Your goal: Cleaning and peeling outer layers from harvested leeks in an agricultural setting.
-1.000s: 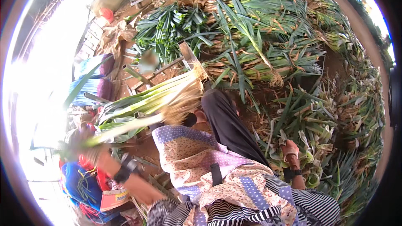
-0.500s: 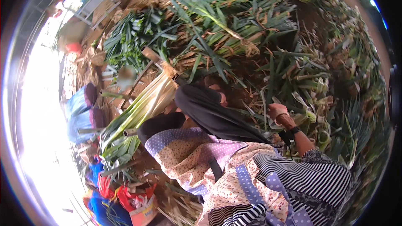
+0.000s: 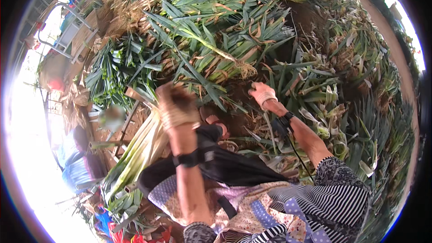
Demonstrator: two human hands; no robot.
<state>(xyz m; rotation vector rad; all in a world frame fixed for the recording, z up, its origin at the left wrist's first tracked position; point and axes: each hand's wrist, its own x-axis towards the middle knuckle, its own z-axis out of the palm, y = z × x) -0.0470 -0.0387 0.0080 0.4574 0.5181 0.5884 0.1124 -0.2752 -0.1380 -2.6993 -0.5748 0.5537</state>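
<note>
My left hand [image 3: 177,108], in a pale glove and smeared by motion, is over the root end of a bundle of peeled leeks [image 3: 145,140]. Whether its fingers are apart or closed is unclear. Those leeks lie slanting across a low rack, pale stalks uppermost and green leaves toward the lower left. My right hand [image 3: 263,94], also partly gloved, reaches forward with its fingers slightly bent and nothing visible in them. Just beyond it, a single leek [image 3: 216,50] with bushy roots lies on top of the leek pile [image 3: 234,18], its roots nearest that hand.
Stripped leek leaves [image 3: 321,112] are heaped on the right. A stack of leeks [image 3: 119,65] shows cut green ends at the left, beside the metal frame of the rack [image 3: 128,123]. A blue bag [image 3: 76,166] stands at far left, with red plastic bags [image 3: 139,237] at lower left.
My left hand and forearm have come into view over the bundle. My right hand has moved forward and left, closer to the single leek's roots. The whole view has shifted.
</note>
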